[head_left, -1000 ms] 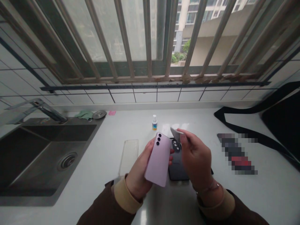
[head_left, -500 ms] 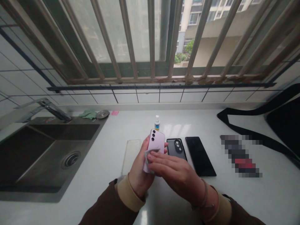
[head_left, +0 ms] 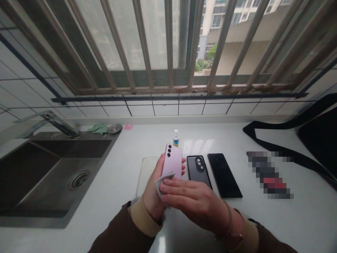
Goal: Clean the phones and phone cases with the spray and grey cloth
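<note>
A pink smartphone (head_left: pixel 172 161) with several camera lenses on its back is held up, back toward me, by my left hand (head_left: pixel 153 196). The fingers of that hand wrap behind it and show at its right edge. My right hand (head_left: pixel 196 198) presses a small grey-white cloth (head_left: pixel 158 184) against the lower part of the phone's back. Beyond the phone stands a small white-capped spray bottle (head_left: pixel 176 137). To the left lies a clear phone case (head_left: pixel 143 172), partly behind my left hand. On the right lie a dark phone case (head_left: pixel 196 172) and a black phone (head_left: pixel 223 175).
At the left is a dark sink (head_left: pixel 60 186) with a chrome faucet (head_left: pixel 58 123). A green cloth (head_left: pixel 98 129), a metal drain cover (head_left: pixel 114 129) and a pink slip (head_left: pixel 129 127) lie behind it. A black strap (head_left: pixel 273 125) and a blurred-out object (head_left: pixel 271 175) are on the right.
My right hand and the cloth have slid down and to the left across the phone's back. The phone has shifted slightly left, showing more of its back.
</note>
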Available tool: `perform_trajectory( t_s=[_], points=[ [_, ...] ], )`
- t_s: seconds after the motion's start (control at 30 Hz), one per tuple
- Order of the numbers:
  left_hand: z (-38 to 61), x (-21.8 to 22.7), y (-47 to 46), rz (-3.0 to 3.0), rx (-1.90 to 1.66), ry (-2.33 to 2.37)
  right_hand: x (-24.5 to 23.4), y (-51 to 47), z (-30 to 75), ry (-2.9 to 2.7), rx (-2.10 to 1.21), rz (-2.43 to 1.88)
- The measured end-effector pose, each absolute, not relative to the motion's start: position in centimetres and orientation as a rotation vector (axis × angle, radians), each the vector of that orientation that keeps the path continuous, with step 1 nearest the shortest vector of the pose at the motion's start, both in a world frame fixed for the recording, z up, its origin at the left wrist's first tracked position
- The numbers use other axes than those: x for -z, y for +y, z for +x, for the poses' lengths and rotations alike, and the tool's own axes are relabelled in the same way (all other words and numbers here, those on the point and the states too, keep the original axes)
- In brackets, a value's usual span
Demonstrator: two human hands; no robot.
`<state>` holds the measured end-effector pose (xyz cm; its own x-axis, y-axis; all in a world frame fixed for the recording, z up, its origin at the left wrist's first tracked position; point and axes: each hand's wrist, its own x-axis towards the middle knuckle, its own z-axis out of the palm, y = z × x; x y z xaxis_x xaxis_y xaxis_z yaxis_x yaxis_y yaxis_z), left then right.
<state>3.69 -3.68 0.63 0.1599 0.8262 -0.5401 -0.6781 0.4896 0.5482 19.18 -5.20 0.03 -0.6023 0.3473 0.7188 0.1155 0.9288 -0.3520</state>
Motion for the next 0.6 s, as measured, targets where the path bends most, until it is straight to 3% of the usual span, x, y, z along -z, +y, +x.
perform_trajectory(
  t_s=[0.2, 0.37, 0.6],
  points=[
    [3.4, -1.6, -3.5, 0.156, -1.221, 0.762, 0.7, -4.4, 19.5, -2.144, -0.128, -0.684],
    [4.3, -1.0, -4.2, 0.24, -1.105, 0.675, 1.1, -3.3, 20.5, -1.951, -0.064, -1.02],
    [4.1, -0.5, -3.5, 0.17, -1.266, 0.699, 1.2, -4.0, 19.6, -2.027, -0.201, -0.852]
  ],
)
